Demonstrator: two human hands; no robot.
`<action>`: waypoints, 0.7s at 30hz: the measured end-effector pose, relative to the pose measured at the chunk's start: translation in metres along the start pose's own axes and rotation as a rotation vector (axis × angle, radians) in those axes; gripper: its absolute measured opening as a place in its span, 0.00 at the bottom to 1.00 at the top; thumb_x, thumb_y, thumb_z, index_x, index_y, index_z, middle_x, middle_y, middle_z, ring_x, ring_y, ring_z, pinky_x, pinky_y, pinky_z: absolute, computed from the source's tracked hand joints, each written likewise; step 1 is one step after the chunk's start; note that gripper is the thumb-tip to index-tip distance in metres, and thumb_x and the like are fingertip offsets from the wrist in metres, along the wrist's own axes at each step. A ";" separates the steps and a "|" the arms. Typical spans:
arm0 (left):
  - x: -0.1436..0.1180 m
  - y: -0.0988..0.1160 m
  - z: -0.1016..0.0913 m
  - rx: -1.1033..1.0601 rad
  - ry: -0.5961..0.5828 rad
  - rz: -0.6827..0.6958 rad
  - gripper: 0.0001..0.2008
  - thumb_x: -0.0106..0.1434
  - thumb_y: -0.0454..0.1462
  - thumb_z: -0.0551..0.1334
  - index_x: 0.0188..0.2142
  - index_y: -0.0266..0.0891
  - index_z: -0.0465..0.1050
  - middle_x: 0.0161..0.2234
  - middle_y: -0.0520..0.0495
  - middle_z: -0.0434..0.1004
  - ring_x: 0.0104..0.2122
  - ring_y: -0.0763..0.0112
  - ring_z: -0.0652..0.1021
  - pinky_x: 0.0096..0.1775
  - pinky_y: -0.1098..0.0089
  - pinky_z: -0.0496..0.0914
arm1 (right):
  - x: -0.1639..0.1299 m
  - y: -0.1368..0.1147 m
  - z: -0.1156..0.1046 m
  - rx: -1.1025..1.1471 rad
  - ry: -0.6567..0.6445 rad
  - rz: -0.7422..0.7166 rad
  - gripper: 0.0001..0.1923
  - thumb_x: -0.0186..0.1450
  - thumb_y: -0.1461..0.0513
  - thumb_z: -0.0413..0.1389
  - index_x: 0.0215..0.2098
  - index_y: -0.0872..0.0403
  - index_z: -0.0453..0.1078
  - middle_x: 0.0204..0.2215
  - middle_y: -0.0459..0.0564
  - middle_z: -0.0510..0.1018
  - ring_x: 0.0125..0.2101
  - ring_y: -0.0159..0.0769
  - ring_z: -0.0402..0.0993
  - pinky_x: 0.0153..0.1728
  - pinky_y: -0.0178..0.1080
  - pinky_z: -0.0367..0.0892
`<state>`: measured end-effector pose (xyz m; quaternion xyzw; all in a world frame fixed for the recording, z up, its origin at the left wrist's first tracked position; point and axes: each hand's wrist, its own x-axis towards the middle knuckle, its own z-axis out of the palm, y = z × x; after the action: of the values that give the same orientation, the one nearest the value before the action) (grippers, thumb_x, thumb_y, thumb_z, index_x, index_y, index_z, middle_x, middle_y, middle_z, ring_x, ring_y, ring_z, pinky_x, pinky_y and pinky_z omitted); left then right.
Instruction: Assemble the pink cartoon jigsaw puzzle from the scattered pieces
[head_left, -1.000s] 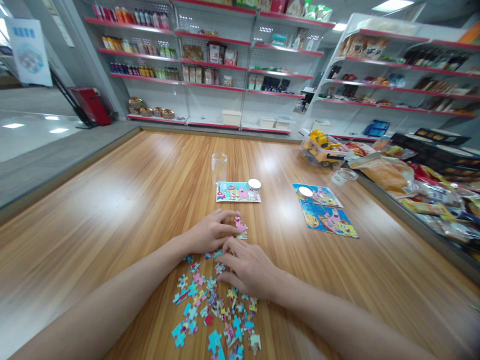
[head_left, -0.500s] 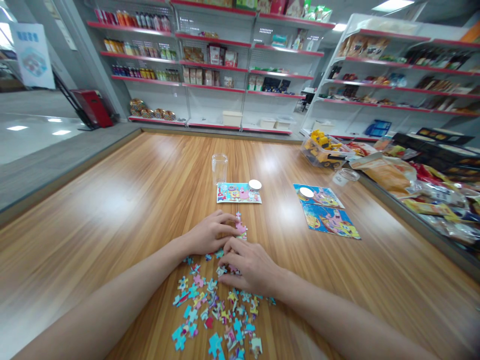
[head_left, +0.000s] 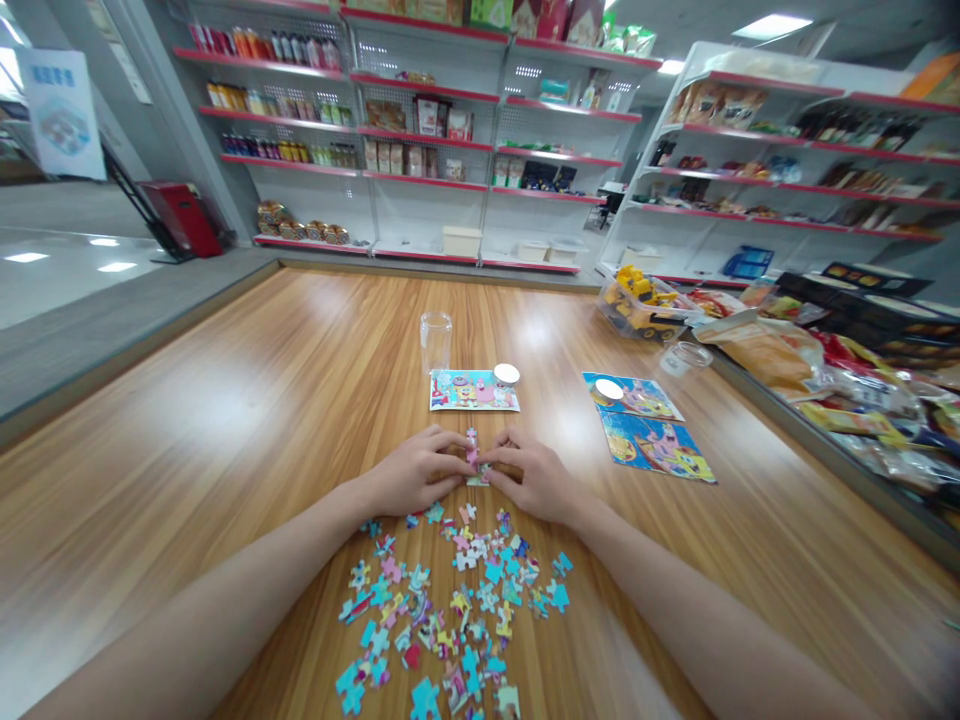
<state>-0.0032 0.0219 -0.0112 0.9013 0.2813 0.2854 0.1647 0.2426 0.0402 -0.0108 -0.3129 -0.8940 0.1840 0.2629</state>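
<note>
While both hands meet over the small joined cluster [head_left: 475,462], my left hand [head_left: 416,468] steadies it and my right hand [head_left: 534,480] pinches its edge, loose pieces [head_left: 450,600] spread near on the counter [head_left: 225,400].

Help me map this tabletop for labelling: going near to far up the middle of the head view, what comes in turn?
Loose colourful jigsaw pieces → small pink joined puzzle cluster pinched between both hands → cartoon reference picture card → clear plastic jar → red-edged white store shelves.
</note>
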 end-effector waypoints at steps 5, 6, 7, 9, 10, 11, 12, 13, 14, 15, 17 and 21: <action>0.000 0.001 -0.001 -0.002 -0.003 -0.002 0.12 0.68 0.32 0.59 0.48 0.44 0.77 0.51 0.42 0.71 0.49 0.60 0.71 0.51 0.56 0.68 | 0.000 0.000 0.001 0.028 0.011 0.000 0.13 0.66 0.66 0.56 0.47 0.49 0.76 0.39 0.50 0.71 0.36 0.34 0.71 0.39 0.38 0.68; -0.001 0.001 0.000 -0.001 -0.003 -0.008 0.13 0.68 0.31 0.59 0.48 0.44 0.77 0.51 0.42 0.71 0.50 0.60 0.71 0.51 0.56 0.68 | 0.000 0.001 0.001 0.037 0.012 0.006 0.12 0.66 0.65 0.58 0.47 0.49 0.76 0.39 0.49 0.72 0.36 0.35 0.71 0.40 0.39 0.68; -0.001 0.001 0.000 -0.001 -0.004 -0.013 0.13 0.68 0.31 0.59 0.49 0.45 0.77 0.51 0.42 0.71 0.50 0.59 0.71 0.51 0.56 0.68 | 0.001 0.001 0.001 0.045 0.015 0.013 0.11 0.66 0.63 0.59 0.47 0.49 0.76 0.39 0.49 0.72 0.37 0.35 0.72 0.40 0.39 0.68; -0.001 0.000 0.000 -0.002 -0.006 -0.020 0.14 0.67 0.31 0.59 0.49 0.45 0.76 0.52 0.42 0.71 0.50 0.59 0.71 0.51 0.55 0.68 | 0.001 0.001 0.002 0.058 0.024 0.028 0.10 0.66 0.62 0.60 0.45 0.48 0.77 0.38 0.49 0.73 0.38 0.36 0.72 0.41 0.39 0.68; -0.001 0.000 0.000 -0.003 -0.005 -0.020 0.14 0.67 0.31 0.59 0.49 0.45 0.76 0.52 0.42 0.71 0.50 0.59 0.71 0.51 0.55 0.68 | 0.002 0.002 0.002 0.065 0.030 0.033 0.09 0.66 0.62 0.60 0.44 0.49 0.77 0.38 0.48 0.73 0.38 0.36 0.72 0.41 0.39 0.68; -0.001 0.000 0.000 -0.004 -0.005 -0.018 0.14 0.67 0.31 0.59 0.49 0.44 0.76 0.52 0.42 0.71 0.50 0.59 0.71 0.51 0.55 0.68 | 0.002 0.002 0.002 0.072 0.033 0.032 0.08 0.66 0.62 0.60 0.43 0.49 0.77 0.38 0.49 0.73 0.38 0.36 0.72 0.41 0.39 0.68; -0.001 0.000 0.000 -0.004 -0.002 -0.014 0.13 0.67 0.31 0.59 0.48 0.44 0.77 0.52 0.42 0.71 0.50 0.58 0.71 0.52 0.55 0.68 | 0.002 0.002 0.002 0.080 0.033 0.025 0.07 0.66 0.63 0.59 0.42 0.50 0.77 0.38 0.49 0.74 0.38 0.36 0.72 0.41 0.39 0.68; -0.001 0.000 0.000 -0.003 0.001 -0.010 0.13 0.67 0.31 0.59 0.48 0.44 0.77 0.52 0.41 0.71 0.51 0.58 0.71 0.52 0.54 0.68 | 0.002 0.002 0.001 0.091 0.029 0.013 0.07 0.66 0.64 0.59 0.41 0.50 0.77 0.38 0.49 0.74 0.39 0.36 0.72 0.41 0.39 0.68; -0.001 0.000 0.000 -0.003 0.006 -0.006 0.13 0.67 0.31 0.59 0.49 0.44 0.77 0.52 0.41 0.71 0.51 0.58 0.71 0.52 0.54 0.68 | 0.002 0.001 0.000 0.105 0.021 -0.002 0.08 0.65 0.66 0.58 0.41 0.51 0.76 0.39 0.49 0.74 0.39 0.36 0.72 0.42 0.39 0.68; -0.001 0.000 0.000 -0.004 0.009 -0.002 0.14 0.67 0.31 0.59 0.49 0.44 0.76 0.52 0.41 0.71 0.51 0.58 0.71 0.52 0.54 0.68 | 0.002 0.000 -0.001 0.121 0.012 -0.015 0.09 0.64 0.67 0.58 0.42 0.52 0.76 0.39 0.49 0.75 0.39 0.37 0.72 0.42 0.39 0.68; -0.001 0.000 0.001 -0.009 0.008 -0.004 0.14 0.67 0.31 0.59 0.50 0.45 0.76 0.51 0.41 0.72 0.50 0.58 0.71 0.51 0.55 0.68 | 0.002 -0.001 -0.003 0.148 -0.004 -0.025 0.12 0.62 0.69 0.57 0.43 0.53 0.74 0.39 0.49 0.75 0.39 0.37 0.72 0.40 0.39 0.67; -0.001 -0.002 0.002 -0.013 0.003 -0.013 0.15 0.66 0.30 0.59 0.50 0.46 0.76 0.52 0.42 0.71 0.49 0.59 0.71 0.51 0.55 0.68 | 0.002 -0.005 -0.007 0.158 -0.013 -0.009 0.14 0.60 0.70 0.56 0.43 0.54 0.72 0.36 0.49 0.76 0.34 0.35 0.70 0.35 0.36 0.66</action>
<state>-0.0037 0.0222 -0.0136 0.8979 0.2854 0.2875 0.1721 0.2426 0.0389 -0.0021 -0.2859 -0.8798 0.2548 0.2816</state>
